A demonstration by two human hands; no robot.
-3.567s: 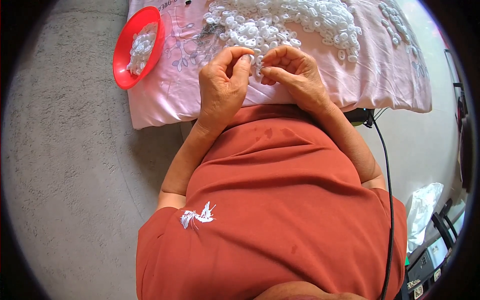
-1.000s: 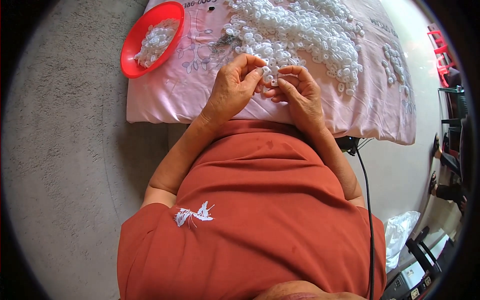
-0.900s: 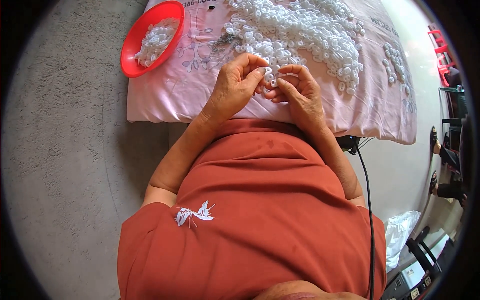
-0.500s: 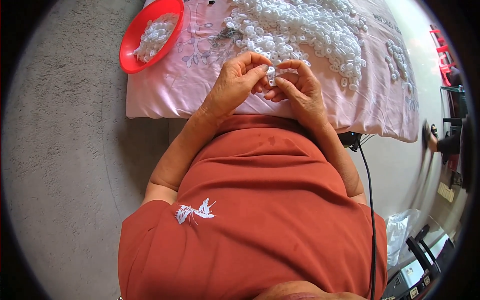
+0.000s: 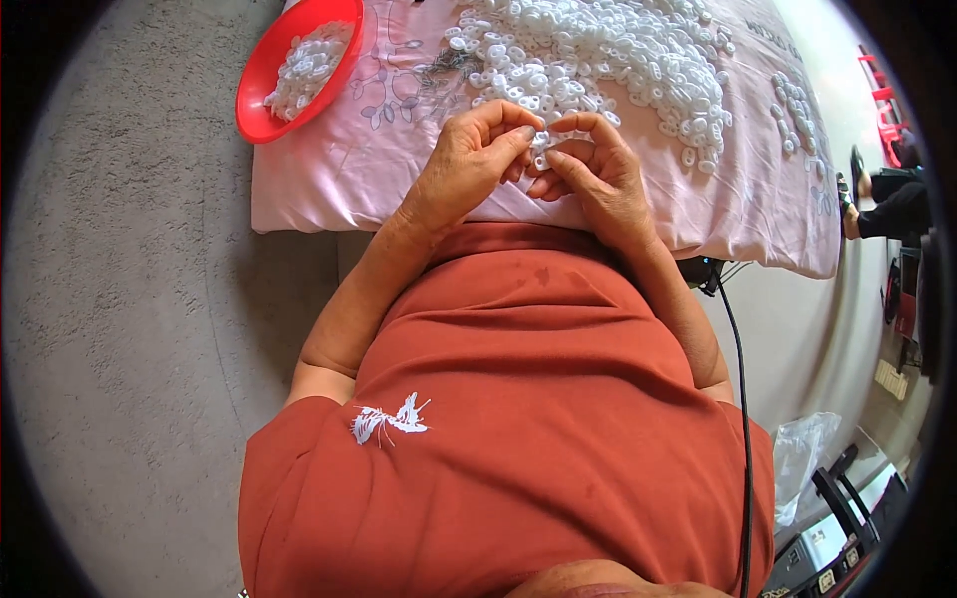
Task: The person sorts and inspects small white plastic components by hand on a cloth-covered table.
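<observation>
Over the near edge of a pink cloth-covered table (image 5: 329, 194), my two hands meet. My left hand (image 5: 471, 159) pinches with thumb and forefinger at a small white plastic piece (image 5: 540, 157) with a hole in it. My right hand (image 5: 601, 181) closes on the same piece from the other side, its thumb close to the lower end. Fingertips hide part of the piece. Just beyond the hands spreads a big heap of similar white oval pieces (image 5: 638, 70). A little scatter of thin grey bits (image 5: 451, 68) lies at the heap's left side.
A red bowl (image 5: 251, 92) of white pieces stands at the table's far left corner. A smaller group of white pieces (image 5: 793, 110) lies at the right. A black cable (image 5: 736, 369) hangs beside my right arm. Another person's dark-clad leg (image 5: 892, 214) shows at far right.
My hands stay almost in place, still pinching the white piece. At far right, the other person's leg and foot have shifted.
</observation>
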